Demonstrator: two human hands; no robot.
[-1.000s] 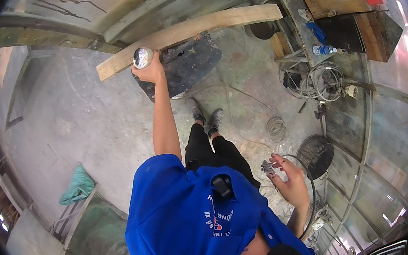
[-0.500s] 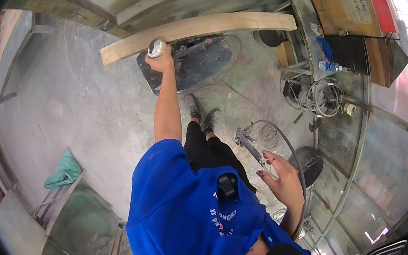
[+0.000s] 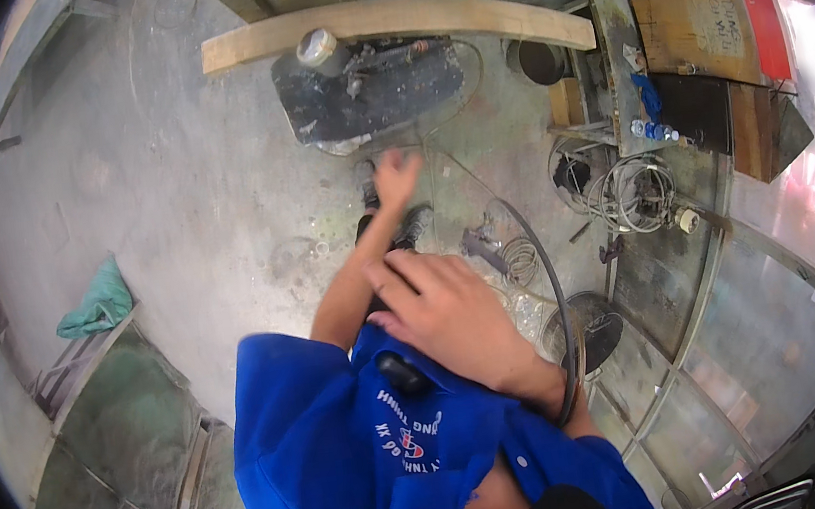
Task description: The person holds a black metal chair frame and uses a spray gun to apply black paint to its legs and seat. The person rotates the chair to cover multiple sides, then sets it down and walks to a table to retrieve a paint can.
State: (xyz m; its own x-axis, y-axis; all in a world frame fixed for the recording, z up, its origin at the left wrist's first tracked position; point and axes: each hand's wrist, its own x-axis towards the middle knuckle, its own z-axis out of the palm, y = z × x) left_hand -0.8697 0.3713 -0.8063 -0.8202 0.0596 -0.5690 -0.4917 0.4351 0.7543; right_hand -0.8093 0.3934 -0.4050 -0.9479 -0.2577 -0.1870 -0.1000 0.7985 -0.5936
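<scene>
My left hand (image 3: 399,177) is held out above my shoes, its fingers smeared by motion. Closer to me, my right hand (image 3: 456,324) crosses in front of my blue shirt, fingers stretched out, near my left forearm. A dark hose (image 3: 554,288) runs past my right wrist. Beyond my left hand, a pale, open-topped pot (image 3: 321,51) stands at the edge of a dark, paint-spotted board (image 3: 370,98), against a long wooden beam (image 3: 391,20). A grey spray gun (image 3: 483,246) shows beyond my right hand; whether it hangs or lies there I cannot tell.
At right, a bench (image 3: 621,79) stands beside a cardboard box (image 3: 693,26), with a plastic bottle (image 3: 655,131) and coiled hose (image 3: 637,193) nearby. A round dark plate (image 3: 597,328) is right of my hand. Green cloth (image 3: 96,300) lies at left.
My left hand has let go of the pot, now by the beam, and drawn back toward me. My right hand has moved left across my body.
</scene>
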